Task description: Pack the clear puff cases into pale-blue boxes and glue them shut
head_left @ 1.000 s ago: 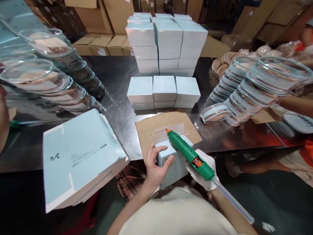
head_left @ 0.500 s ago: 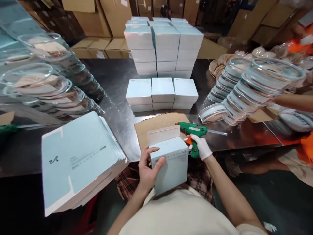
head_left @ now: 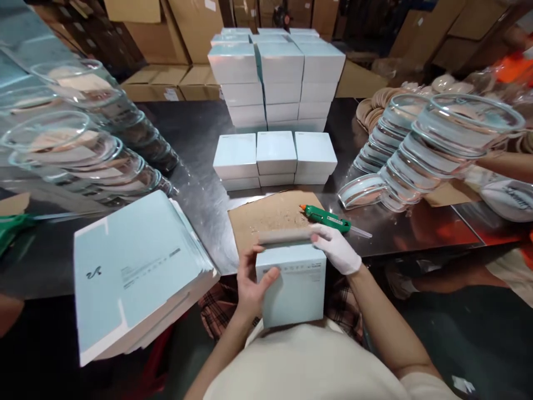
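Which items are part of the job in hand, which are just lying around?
In use: pale blue box, held by left hand, flap pressed by gloved right hand; glue gun on cardboard sheet.
Lying about: finished boxes, flat box blanks, glass dishes, brown cartons.

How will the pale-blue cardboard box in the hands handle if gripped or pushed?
Pale-blue cardboard box is probably light: the left hand grips it at one edge only. Walls likely flex under a hard squeeze, since its top flap lies bent under the gloved right hand. Flat faces suggest it slides, not rolls.
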The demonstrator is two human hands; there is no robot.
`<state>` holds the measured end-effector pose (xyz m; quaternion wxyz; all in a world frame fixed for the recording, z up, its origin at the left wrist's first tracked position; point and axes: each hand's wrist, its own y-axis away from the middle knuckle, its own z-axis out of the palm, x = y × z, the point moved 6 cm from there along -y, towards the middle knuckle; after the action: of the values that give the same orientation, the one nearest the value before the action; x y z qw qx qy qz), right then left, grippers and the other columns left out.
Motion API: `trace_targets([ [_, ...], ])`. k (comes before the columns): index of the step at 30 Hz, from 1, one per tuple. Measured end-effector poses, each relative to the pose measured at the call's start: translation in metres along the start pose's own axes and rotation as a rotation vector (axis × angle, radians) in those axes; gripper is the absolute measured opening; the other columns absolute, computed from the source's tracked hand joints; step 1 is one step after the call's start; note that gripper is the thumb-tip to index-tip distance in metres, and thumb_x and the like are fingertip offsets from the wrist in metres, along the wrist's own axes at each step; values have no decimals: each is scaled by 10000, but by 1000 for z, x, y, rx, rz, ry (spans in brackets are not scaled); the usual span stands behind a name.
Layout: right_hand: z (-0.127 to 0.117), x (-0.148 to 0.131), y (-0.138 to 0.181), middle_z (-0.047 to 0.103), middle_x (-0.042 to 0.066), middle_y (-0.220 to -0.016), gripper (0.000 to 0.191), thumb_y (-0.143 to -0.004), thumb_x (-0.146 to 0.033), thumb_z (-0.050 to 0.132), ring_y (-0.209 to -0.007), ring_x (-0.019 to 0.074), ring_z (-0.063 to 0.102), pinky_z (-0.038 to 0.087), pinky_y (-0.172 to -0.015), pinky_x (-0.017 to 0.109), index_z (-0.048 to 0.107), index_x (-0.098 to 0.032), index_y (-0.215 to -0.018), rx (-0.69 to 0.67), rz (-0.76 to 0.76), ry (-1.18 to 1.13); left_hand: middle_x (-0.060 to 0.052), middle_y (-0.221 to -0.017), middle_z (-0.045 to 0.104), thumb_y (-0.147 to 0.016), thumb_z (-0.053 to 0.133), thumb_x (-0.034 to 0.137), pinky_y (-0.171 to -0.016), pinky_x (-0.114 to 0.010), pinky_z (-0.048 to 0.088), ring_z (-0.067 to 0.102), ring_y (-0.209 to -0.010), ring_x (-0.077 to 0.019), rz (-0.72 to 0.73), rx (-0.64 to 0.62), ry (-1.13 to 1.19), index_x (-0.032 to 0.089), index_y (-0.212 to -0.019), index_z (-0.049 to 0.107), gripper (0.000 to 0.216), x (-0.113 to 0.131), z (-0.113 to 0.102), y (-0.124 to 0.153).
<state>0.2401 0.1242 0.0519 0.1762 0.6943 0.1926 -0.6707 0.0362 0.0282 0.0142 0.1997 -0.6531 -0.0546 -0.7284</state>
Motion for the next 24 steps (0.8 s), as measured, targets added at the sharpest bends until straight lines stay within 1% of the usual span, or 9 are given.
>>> trace_targets([
  [2, 3, -13, 6, 721, 161, -1315, 851, -765, -909, 634, -1234, 321, 680, 526, -1078, 502, 748, -206, -1232, -216, -197, 131, -53, -1153, 676, -825, 824, 535, -943, -380, 553, 699, -1095, -238, 28, 18, 110, 344, -1290, 432, 638, 0, -2, -3],
  [4, 5, -23, 13, 662, 172, -1408, 783, -808, -813, 703, -1309, 308, 634, 489, -1123, 511, 702, -234, -1335, -341, -346, 279, -49, -1135, 672, -838, 820, 521, -904, -355, 555, 686, -1058, -218, 72, 17, 106, 345, -1305, 434, 631, 2, -6, -5],
  [7, 7, -29, 15, 661, 154, -1346, 486, -954, -529, 727, -1255, 250, 648, 514, -1100, 452, 712, -240, -1344, -367, -429, 460, -77, -1122, 653, -854, 804, 524, -985, -390, 524, 636, -1133, -249, 115, -69, -14, 259, -1038, 650, 358, 7, -8, -7],
  [9, 11, -28, 15, 658, 151, -1324, 401, -1002, -468, 673, -1233, 234, 653, 527, -1087, 428, 737, -232, -1319, -404, -440, 507, -93, -1100, 640, -852, 790, 558, -1049, -440, 496, 614, -1184, -287, 99, -114, -64, 227, -864, 689, 347, 8, -7, -8],
  [11, 13, -26, 15, 660, 149, -1324, 387, -1019, -461, 647, -1231, 230, 654, 528, -1090, 428, 741, -232, -1316, -416, -439, 516, -99, -1085, 635, -830, 791, 609, -1052, -463, 497, 618, -1178, -303, 58, -113, -83, 222, -829, 700, 397, 7, -7, -8],
  [19, 8, -16, 20, 658, 141, -1333, 355, -1053, -425, 591, -1252, 231, 633, 525, -1093, 445, 707, -243, -1335, -353, -445, 479, -101, -1113, 650, -786, 829, 622, -1027, -450, 520, 670, -1174, -310, -40, -101, -21, 218, -830, 707, 425, -2, 4, -7],
  [21, 7, -9, 23, 636, 145, -1376, 382, -1051, -464, 586, -1289, 241, 619, 512, -1115, 466, 677, -253, -1356, -341, -422, 484, -102, -1119, 660, -772, 836, 628, -1012, -446, 529, 683, -1155, -310, -74, -106, -8, 213, -817, 704, 438, -5, 3, -8],
  [22, 4, -5, 26, 598, 157, -1432, 469, -1031, -538, 595, -1328, 260, 600, 506, -1125, 486, 630, -260, -1407, -279, -408, 483, -99, -1126, 669, -766, 843, 623, -1012, -435, 527, 686, -1146, -300, -87, -90, -8, 213, -817, 703, 436, -5, 0, -9],
  [24, -8, 1, 37, 466, 194, -1560, 814, -917, -749, 626, -1417, 329, 534, 503, -1130, 540, 452, -275, -1556, 12, -411, 485, -87, -1148, 691, -755, 860, 604, -1026, -397, 513, 676, -1151, -273, -107, 26, -17, 216, -837, 702, 426, -4, -10, -13],
])
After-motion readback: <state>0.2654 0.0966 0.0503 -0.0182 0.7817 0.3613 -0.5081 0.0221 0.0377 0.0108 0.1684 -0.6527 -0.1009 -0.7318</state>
